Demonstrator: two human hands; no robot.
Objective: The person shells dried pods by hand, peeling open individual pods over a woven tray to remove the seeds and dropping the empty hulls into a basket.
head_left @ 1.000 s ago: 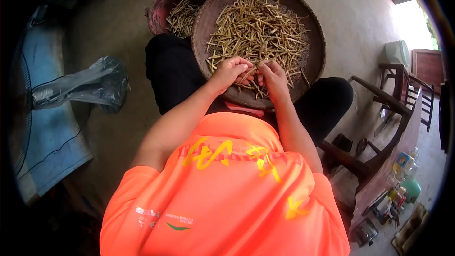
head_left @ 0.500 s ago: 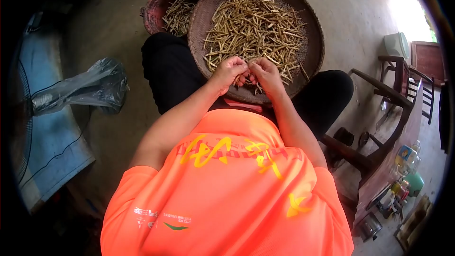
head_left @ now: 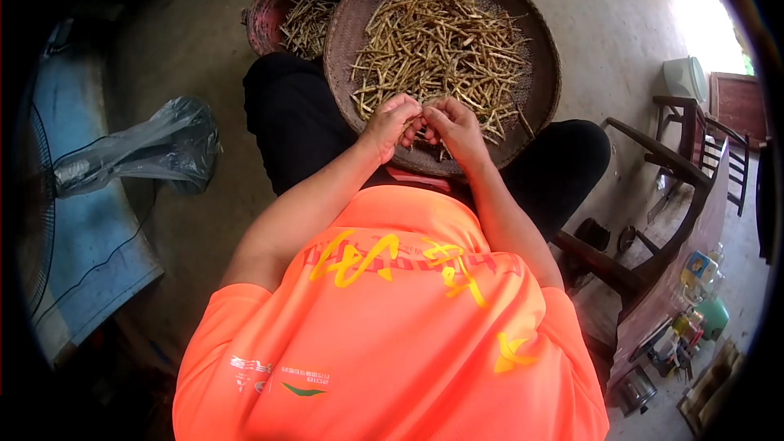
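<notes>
A round woven tray rests at my lap, heaped with dry, tan pods. Over its near edge my left hand and my right hand meet at the fingertips, both with fingers closed in a pinch. Whatever lies between the fingertips is too small and hidden to name. A few pods show just below the hands. Behind the tray's left side stands a reddish bucket with more pods inside.
On the left are a plastic bag, a blue-topped surface and part of a fan. Wooden chairs, a white bucket and a table with bottles stand on the right.
My hands have come together at the fingertips from slightly apart, the right one shifting left. Since half a second ago they have barely moved. The view has shifted slightly.
</notes>
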